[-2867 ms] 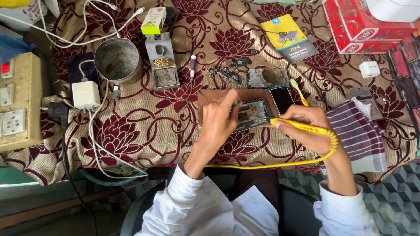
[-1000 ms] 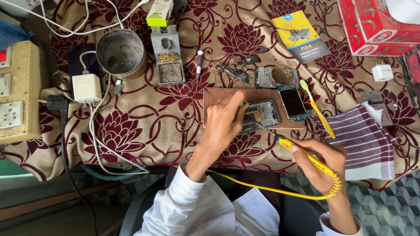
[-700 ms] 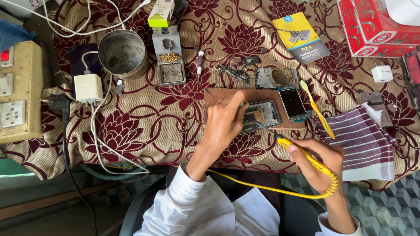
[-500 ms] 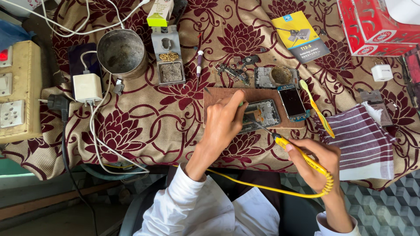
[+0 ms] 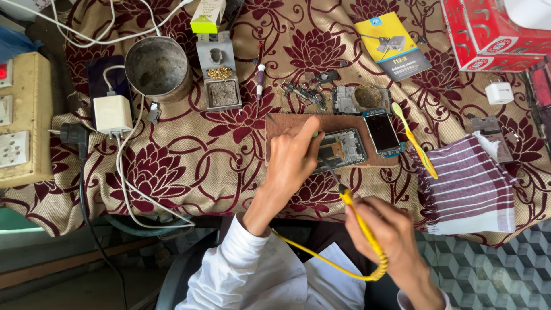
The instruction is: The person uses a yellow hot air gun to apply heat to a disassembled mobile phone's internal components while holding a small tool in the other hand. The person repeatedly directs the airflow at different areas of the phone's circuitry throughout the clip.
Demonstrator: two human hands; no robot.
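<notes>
Left hand point(image 5: 293, 163) pressed on opened phone point(image 5: 340, 150) atop wooden board point(image 5: 287, 123), fingers curled, pinning it. Right hand point(image 5: 390, 241) closed around yellow soldering iron point(image 5: 359, 215). Best kept: firm hold-down, brief tip contact, cord clear of board.

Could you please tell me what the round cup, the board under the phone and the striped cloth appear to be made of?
Cup: probably metal, dull grey and stained inside.
Board: looks like wood or fibreboard, flat matt brown.
Cloth: woven fabric, maroon and white stripes, soft folds over the table edge.
</notes>
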